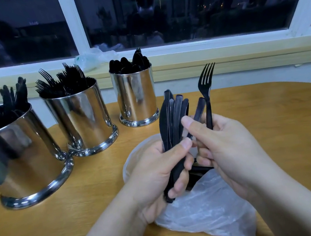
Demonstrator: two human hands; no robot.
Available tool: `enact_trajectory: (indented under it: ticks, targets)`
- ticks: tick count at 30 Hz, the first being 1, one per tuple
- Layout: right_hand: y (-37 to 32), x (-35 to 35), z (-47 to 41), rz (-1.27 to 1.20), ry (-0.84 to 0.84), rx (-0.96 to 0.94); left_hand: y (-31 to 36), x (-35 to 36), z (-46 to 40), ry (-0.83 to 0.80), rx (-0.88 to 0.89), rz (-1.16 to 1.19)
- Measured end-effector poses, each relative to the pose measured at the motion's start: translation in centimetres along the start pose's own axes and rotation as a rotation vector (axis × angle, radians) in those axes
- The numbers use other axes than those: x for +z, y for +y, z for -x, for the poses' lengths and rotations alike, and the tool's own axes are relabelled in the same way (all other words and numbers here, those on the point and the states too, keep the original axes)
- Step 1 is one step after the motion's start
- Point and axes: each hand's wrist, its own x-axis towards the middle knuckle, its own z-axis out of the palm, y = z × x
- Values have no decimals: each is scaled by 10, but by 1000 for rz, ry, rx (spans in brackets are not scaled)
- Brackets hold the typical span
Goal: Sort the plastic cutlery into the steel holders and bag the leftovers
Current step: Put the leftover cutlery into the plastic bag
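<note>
Our left hand (157, 175) grips a knife bundle (172, 121); our right hand (224, 145) pinches one fork (206, 93), perhaps another handle. We should drop it, tines up, into the fork holder (85, 115) left of the bundle.

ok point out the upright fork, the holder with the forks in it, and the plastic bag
fork (206, 78): head view, on the base of its tines.
fork holder (85, 115): head view, on its shiny steel side wall.
plastic bag (208, 206): head view, on its crumpled clear middle.

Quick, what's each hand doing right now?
Left hand: grips a bundle of black cutlery.
Right hand: holds a black fork upright.
</note>
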Motion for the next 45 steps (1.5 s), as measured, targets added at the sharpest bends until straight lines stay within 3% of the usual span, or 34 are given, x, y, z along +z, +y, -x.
enact_trajectory:
  ticks: [9, 14, 24, 31, 39, 45]
  targets:
    - [-1, -2, 0, -60, 20, 4, 2, 3, 3, -30, -32, 9]
    - [-1, -1, -1, -73, 41, -3, -1, 2, 1, 57, 22, -28]
    - [-6, 0, -2, -319, 15, 70, 4, -2, 1, 27, -18, 236]
    - [-5, 3, 0, -168, -1, -14, 3, -1, 3, -74, -50, 229]
    - [-7, 3, 0, -36, 258, -209, 5, 1, 3, -16, -18, 65]
    - [-20, -16, -9, -165, 437, -270, 7, -1, 3, 148, 29, -25]
